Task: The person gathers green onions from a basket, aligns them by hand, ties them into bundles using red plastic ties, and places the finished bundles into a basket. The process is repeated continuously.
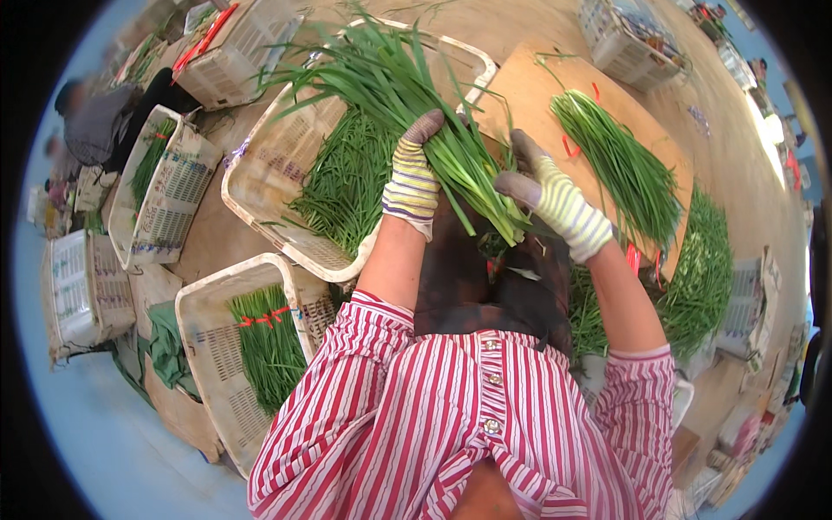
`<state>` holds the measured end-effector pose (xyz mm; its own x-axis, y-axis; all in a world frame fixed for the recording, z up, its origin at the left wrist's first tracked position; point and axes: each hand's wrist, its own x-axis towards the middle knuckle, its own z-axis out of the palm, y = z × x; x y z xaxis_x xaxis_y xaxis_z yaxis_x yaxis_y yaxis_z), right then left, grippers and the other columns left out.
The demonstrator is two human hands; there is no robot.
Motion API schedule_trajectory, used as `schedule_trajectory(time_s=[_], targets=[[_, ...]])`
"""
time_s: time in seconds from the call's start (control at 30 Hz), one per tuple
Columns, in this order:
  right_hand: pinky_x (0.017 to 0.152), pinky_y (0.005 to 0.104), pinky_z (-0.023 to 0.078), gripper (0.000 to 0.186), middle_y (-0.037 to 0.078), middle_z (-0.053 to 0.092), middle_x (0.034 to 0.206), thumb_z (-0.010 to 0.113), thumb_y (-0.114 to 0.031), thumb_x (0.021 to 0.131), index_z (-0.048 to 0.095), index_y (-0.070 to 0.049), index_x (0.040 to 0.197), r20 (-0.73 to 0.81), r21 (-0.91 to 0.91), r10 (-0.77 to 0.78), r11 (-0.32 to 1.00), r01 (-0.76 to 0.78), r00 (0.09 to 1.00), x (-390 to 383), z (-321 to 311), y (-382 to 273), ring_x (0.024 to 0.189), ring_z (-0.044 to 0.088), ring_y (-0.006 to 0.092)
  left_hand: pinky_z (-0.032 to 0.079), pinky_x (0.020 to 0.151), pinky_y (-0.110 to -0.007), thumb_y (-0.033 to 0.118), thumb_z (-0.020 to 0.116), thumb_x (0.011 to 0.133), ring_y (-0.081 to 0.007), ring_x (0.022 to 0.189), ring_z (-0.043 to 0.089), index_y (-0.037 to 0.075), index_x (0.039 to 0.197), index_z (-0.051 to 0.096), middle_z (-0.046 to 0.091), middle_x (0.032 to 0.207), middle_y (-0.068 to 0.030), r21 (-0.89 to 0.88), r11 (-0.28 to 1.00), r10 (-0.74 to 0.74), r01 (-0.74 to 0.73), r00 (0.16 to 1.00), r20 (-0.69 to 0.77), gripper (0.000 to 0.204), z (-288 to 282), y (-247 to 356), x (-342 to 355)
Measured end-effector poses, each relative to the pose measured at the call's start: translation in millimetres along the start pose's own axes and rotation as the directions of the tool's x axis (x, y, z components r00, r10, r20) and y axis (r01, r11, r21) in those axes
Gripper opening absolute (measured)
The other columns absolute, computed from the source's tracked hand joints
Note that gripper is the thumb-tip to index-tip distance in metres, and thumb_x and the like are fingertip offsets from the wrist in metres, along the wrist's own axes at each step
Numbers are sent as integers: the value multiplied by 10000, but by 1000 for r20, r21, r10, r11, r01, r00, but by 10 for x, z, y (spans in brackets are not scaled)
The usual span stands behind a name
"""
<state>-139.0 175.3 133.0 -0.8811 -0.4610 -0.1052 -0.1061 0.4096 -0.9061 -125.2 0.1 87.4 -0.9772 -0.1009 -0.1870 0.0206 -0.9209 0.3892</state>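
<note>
My left hand [412, 178], in a striped glove with grey fingertips, is closed around a loose bunch of garlic chives [464, 152]. The pale stem ends point down toward my lap, and the green leaves fan out to the upper left. Beside the stems is my right hand [563, 199], gloved the same way, its thumb and fingers apart. A few thin stray leaves hang near its fingertips. Another bundle of chives [615, 165] lies on a wooden board [524, 82] to the right, with red ties near it.
A large white crate [247, 186] ahead holds loose chives. The crate [204, 347] at lower left holds a bundle tied in red. More loose greens [702, 286] are heaped at right. Further crates [178, 199] stand around, and a person [100, 121] sits at far left.
</note>
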Motion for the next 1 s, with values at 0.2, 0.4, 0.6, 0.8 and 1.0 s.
schedule_trajectory(time_s=[0.2,0.4,0.6,0.8,1.0], targets=[[705,336,475,334,157,626,837,605,-198,806,576,31,1048,-320,151,-146,968,202,936,147,293,240,759,595,209,536,752,-344,148,614,778,-235,822,622,1,985,585,627,920,-114,281,958,47,-64,997,67,256,38,-244,16],[526,286,431,170,10,522,618,550,-231,870,548,-62,889,-500,751,241,599,278,832,-38,162,31,527,490,140,483,853,-381,148,613,793,-253,924,578,3,952,574,605,920,-126,53,997,59,-63,996,70,219,182,-305,-23],[334,198,186,291,-95,297,541,567,-347,879,542,-59,917,-80,983,100,174,62,992,-642,-336,434,382,238,24,465,847,-331,106,619,798,-153,790,551,19,1055,516,575,831,-29,-185,963,232,-194,949,214,290,139,-176,39],[368,162,229,429,-65,463,676,607,-332,833,516,-40,1134,-72,806,279,581,-108,958,-1069,-377,499,432,333,-1,464,799,-291,116,611,810,-142,770,530,7,1073,515,559,817,-18,-252,959,206,-129,928,310,301,26,-55,165],[570,202,400,603,31,583,878,655,-167,734,429,-48,1281,115,510,60,853,-111,992,-772,-41,300,680,498,73,463,762,-316,115,601,779,-146,748,553,36,1074,522,578,856,-16,-271,962,111,-37,959,262,316,24,-162,176]])
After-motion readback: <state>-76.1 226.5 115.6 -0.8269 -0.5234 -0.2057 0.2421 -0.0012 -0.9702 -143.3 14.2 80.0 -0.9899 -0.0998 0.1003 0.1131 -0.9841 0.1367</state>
